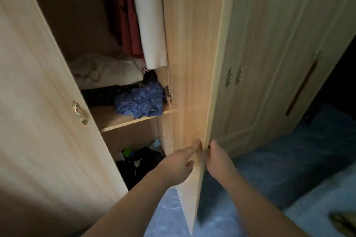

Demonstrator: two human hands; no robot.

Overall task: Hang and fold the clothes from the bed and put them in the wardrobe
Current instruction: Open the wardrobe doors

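I face a light wooden wardrobe with its right door point(194, 86) swung out edge-on toward me. My left hand point(179, 163) rests with fingers stretched flat on the door's inner face near its edge. My right hand point(217, 161) is wrapped around the outer side of the same edge. Inside, a white garment point(150, 15) and red clothes point(127, 15) hang. On the shelf point(107, 119) lie a cream folded bundle point(104, 71), dark fabric and a crumpled blue patterned cloth point(140, 102).
The left door point(38, 102) stands open with a brass handle point(79, 115). Dark clothes and small items point(142, 161) fill the wardrobe's bottom. Two more shut doors point(269, 63) are to the right. A blue carpet point(269, 179) covers the floor.
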